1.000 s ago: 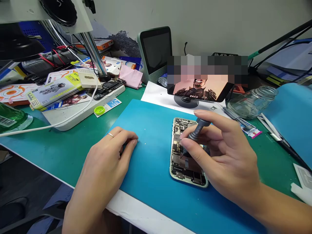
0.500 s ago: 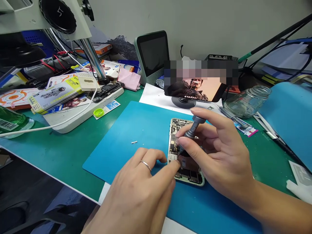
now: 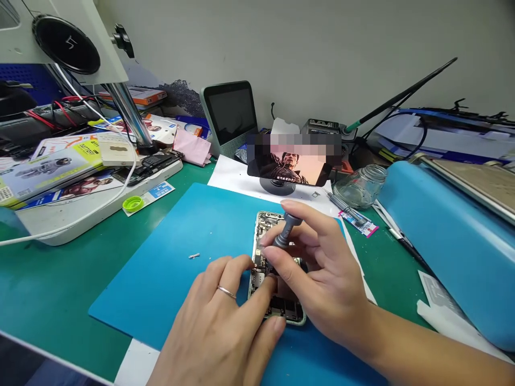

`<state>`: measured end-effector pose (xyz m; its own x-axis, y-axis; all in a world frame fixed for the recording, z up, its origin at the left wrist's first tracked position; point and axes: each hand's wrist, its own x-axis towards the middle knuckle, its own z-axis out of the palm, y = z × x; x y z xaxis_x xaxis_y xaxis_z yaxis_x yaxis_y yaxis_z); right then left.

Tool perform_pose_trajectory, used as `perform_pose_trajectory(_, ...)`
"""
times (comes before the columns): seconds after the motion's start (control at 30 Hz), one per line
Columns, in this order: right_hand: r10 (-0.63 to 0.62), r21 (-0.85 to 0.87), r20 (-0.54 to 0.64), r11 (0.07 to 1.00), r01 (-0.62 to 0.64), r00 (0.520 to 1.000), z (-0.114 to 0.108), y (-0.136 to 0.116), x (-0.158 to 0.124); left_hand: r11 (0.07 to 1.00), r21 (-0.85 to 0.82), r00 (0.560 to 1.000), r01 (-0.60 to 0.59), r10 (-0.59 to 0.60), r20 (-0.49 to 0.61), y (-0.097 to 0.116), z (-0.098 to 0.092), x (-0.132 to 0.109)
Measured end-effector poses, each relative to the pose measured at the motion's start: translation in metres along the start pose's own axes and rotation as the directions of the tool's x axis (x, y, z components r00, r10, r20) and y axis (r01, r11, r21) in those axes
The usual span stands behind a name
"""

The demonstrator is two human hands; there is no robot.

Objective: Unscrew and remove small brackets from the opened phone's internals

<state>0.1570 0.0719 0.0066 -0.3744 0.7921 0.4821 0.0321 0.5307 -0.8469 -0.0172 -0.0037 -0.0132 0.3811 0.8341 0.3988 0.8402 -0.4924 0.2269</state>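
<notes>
R hand (image 3: 328,281) w/ driver (image 3: 285,233) hides phone (image 3: 287,310) R edge; mat (image 3: 161,273) room L.

The right hand (image 3: 324,276) holds a grey precision screwdriver (image 3: 287,229) tilted over an opened smartphone (image 3: 285,301) on a blue mat (image 3: 173,279); the left hand (image 3: 225,324) extends its index finger over it. A small metal piece (image 3: 194,255) lies left of the smartphone. Behind, a lit display (image 3: 292,166) and a glass jar (image 3: 360,186) share the green desk (image 3: 52,279).
</notes>
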Motion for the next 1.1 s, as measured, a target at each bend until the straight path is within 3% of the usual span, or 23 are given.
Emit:
perform_pose_trajectory(0.47, -0.077, 0.006, -0.151, 0.997, 0.079, 0.986, -0.001, -0.006, 0.003, 1.0, -0.001, 1.0, 0.016, -0.016, -0.024, 0.0, -0.01, 0.008)
perform_pose_trajectory(0.87, -0.08, -0.031, -0.171, 0.997, 0.076, 0.982, -0.001, -0.005, 0.007, 0.995, -0.062, 0.997, 0.082, -0.082, 0.004, 0.007, -0.012, 0.01)
perform_pose_trajectory(1.0, -0.102, -0.05, -0.181, 0.994, 0.094, 0.978, -0.002, -0.005, 0.008, 0.992, -0.08, 0.993, 0.098, -0.103, -0.063, -0.001, -0.024, 0.004)
perform_pose_trajectory(1.1, -0.116, -0.034, -0.191, 0.993, 0.111, 0.975, -0.001, -0.004, 0.007, 0.972, -0.089, 0.956, 0.217, -0.23, -0.184, -0.018, -0.042, -0.005)
